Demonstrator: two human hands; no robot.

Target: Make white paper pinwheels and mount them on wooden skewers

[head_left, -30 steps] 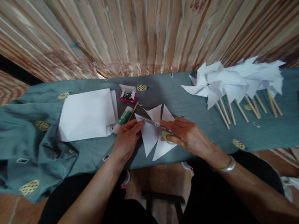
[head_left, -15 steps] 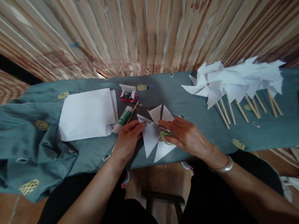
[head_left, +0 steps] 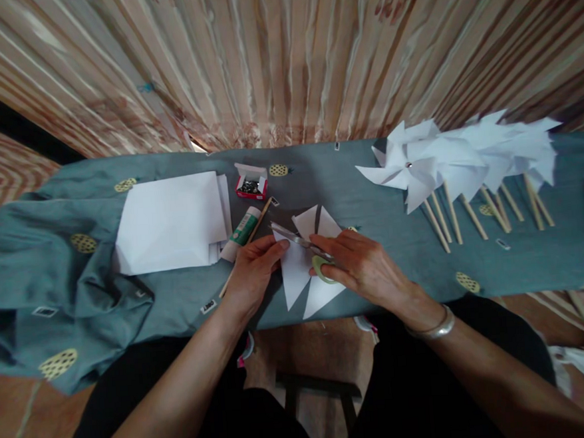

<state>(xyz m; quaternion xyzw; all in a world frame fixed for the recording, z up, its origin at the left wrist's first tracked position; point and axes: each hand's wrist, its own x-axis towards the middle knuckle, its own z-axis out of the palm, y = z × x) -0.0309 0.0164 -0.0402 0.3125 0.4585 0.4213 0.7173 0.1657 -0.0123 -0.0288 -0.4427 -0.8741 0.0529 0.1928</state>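
Paper [head_left: 296, 272], scissors [head_left: 302, 242] & L hand [head_left: 250, 272] sit slightly further right than 1 s ago, baring the near end of a wooden stick [head_left: 262, 217]. L thumb & fingers pinch paper's left corner, no visible gap; R hand [head_left: 365, 260] is curled tight on scissors' green handle. Blades lie at paper's upper-left edge, tips pointing left & slightly away; long axis diag. Paper's on the cloth [head_left: 377, 286] btwn hands, two pointed flaps toward the person.
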